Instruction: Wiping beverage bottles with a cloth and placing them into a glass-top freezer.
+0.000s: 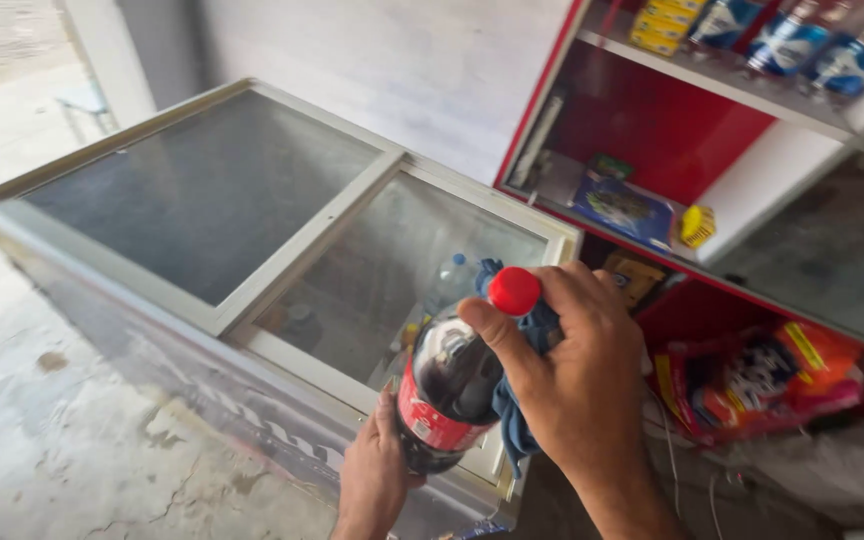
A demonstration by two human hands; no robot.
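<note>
A dark cola bottle [449,385] with a red cap and red label tilts over the corner of a chest freezer [132,275]. My left hand [372,478] grips the bottle's lower end from below. My right hand [580,375] wraps the neck just under the cap, with a blue cloth [518,425] bunched between palm and bottle. The cloth hangs down past the bottle's side.
The freezer has two sliding glass lids; through the near one [392,270] I see a clear bottle and other items inside. A red and white shelf unit [712,215] at the right holds bottles, boxes and packets. Cracked concrete floor [62,440] lies to the left.
</note>
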